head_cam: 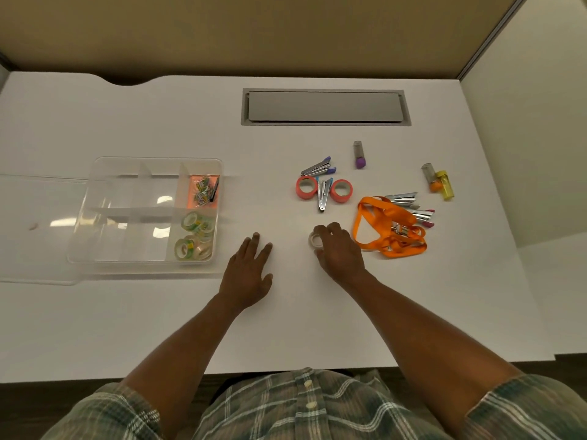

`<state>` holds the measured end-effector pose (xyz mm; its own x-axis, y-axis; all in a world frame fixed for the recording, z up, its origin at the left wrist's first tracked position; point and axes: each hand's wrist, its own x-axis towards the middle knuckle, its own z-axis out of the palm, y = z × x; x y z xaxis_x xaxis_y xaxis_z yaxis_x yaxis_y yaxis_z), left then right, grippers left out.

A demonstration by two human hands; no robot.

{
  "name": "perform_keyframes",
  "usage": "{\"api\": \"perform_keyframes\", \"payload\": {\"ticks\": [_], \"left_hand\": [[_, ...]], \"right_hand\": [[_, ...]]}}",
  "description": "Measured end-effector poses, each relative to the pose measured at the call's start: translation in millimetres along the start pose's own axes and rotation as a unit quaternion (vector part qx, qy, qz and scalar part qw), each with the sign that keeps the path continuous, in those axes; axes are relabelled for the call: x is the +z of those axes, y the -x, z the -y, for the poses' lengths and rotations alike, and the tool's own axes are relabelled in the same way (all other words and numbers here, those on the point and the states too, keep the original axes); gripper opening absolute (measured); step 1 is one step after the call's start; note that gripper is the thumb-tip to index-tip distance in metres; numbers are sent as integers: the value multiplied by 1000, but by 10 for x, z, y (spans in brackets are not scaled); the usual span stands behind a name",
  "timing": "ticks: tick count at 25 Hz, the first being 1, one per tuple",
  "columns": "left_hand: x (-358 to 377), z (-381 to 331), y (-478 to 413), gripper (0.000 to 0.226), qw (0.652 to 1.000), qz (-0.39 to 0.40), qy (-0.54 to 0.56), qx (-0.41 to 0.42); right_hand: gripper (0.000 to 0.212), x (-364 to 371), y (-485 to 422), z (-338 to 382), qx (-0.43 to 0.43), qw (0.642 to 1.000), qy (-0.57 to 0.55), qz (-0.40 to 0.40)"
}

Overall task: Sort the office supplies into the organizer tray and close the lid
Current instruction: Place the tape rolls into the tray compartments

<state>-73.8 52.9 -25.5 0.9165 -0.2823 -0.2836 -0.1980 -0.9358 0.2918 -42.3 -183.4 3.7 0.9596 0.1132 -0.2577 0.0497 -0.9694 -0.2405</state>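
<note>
A clear organizer tray (95, 217) lies at the left of the white desk, its clear lid (35, 230) open flat beside it. Its right compartments hold paper clips on an orange pad (203, 192) and several tape rolls (193, 236). My right hand (340, 252) curls its fingers round a small white tape roll (315, 240) on the desk. My left hand (249, 271) rests flat on the desk, fingers straight, holding nothing. Two orange-pink tape rolls (340, 190) and a staple remover (323, 198) lie beyond my right hand.
An orange lanyard (374, 217) lies right of my right hand, with staple removers (409, 204) on it. A purple-capped tube (359, 155), a yellow one (444, 184) and another staple remover (319, 168) lie farther back. A grey cable hatch (324, 106) sits at the rear.
</note>
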Motion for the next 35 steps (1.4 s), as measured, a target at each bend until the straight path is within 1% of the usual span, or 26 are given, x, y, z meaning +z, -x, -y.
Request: {"api": "perform_keyframes", "payload": {"ticks": [5,7,9,11,13,16,19,23,26,29,31,35], "left_hand": [[-9,61,10,75,1000,10,13,4],[-17,80,34,75,1000,17,21,3],[-26,104,78,74,1000,15,23,9],[-54,115,127,73,999,8,24,22],[-82,124,165,68,999,-9,33,41],[-80,156,222,51,999,-20,26,36],[-27,212,259,51,999,-18,24,34],[-23,243,252,49,998,-26,23,48],[-32,247,240,49,997,-40,38,53],[-55,212,185,59,997,-40,42,51],[-69,168,138,67,999,-25,25,35],[-65,15,27,69,1000,-4,1,17]], "right_hand": [[29,31,-61,86,-35,999,7,0],[29,2,-107,225,-27,999,-39,3],[29,-76,-168,497,-29,993,-114,-12],[28,-166,-228,848,-68,981,-177,-37],[28,-233,-273,1222,-129,970,-202,-41],[31,-233,-331,1718,-215,961,-173,-22],[31,-147,-400,2016,-250,960,-125,-9],[32,-74,-483,1999,-222,970,-100,1],[34,-55,-505,1826,-186,977,-105,-15],[35,-46,-487,1524,-145,982,-115,-37],[36,-26,-442,1265,-117,986,-114,-42],[39,21,-292,693,-59,993,-88,-43]]}}
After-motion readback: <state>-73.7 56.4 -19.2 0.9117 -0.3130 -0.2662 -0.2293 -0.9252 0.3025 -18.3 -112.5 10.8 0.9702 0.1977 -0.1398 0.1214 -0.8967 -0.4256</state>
